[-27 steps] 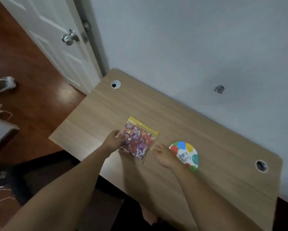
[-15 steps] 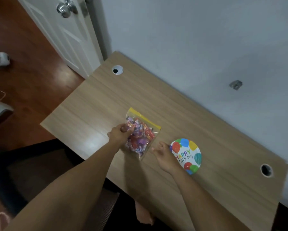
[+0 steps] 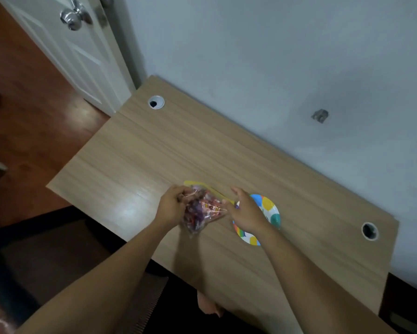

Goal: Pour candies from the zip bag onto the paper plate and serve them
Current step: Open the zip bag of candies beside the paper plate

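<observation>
A clear zip bag (image 3: pixel 204 208) with a yellow zip strip, full of red, pink and purple wrapped candies, is lifted off the wooden desk (image 3: pixel 154 160). My left hand (image 3: pixel 171 204) grips its left side. My right hand (image 3: pixel 247 212) is at the bag's right end, fingers apart, touching the yellow strip; a firm grip there cannot be made out. Under my right hand lies a small paper plate (image 3: pixel 271 210) printed with coloured balloons, partly hidden by the hand. No candies lie on the visible part of the plate.
The desk stands against a grey wall and has two round cable holes (image 3: pixel 156 102) (image 3: pixel 369 231). A white door with a metal knob (image 3: pixel 73 16) is at the upper left, above a dark wood floor. A dark chair sits below the desk's near edge.
My left hand has lifted the bag off the desk and bunched it. My right hand has moved up over the plate to the bag's zip end. The camera view has shifted.
</observation>
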A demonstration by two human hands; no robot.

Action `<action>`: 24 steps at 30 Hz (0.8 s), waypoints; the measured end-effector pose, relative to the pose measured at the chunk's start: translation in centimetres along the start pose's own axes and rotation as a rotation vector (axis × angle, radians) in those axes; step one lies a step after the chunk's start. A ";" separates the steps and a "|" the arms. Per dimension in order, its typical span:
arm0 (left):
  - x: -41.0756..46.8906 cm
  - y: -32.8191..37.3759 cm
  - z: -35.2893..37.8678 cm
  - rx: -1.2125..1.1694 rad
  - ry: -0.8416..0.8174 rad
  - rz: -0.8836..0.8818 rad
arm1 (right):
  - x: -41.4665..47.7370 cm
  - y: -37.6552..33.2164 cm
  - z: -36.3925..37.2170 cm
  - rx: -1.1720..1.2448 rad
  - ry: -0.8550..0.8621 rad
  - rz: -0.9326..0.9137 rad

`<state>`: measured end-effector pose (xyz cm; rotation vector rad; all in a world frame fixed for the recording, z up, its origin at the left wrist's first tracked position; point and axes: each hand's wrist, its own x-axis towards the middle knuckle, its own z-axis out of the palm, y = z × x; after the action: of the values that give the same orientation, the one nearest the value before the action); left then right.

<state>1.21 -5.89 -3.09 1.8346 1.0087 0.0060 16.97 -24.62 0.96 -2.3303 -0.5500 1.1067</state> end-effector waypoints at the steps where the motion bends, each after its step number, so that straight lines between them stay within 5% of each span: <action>1: -0.5 0.1 -0.1 -0.001 -0.004 0.045 | -0.3 0.2 -0.2 0.004 -0.020 0.012; 9: -3.0 1.7 -0.8 -0.091 -0.099 0.273 | -3.1 1.1 -1.0 0.155 -0.134 0.056; 24: -7.1 2.9 -2.5 -0.025 -0.159 0.105 | -10.4 -0.2 2.9 0.281 0.009 0.008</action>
<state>-2.60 -8.95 3.31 1.8326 0.7979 -0.0626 8.49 -29.38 5.65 -2.0948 -0.3555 1.0992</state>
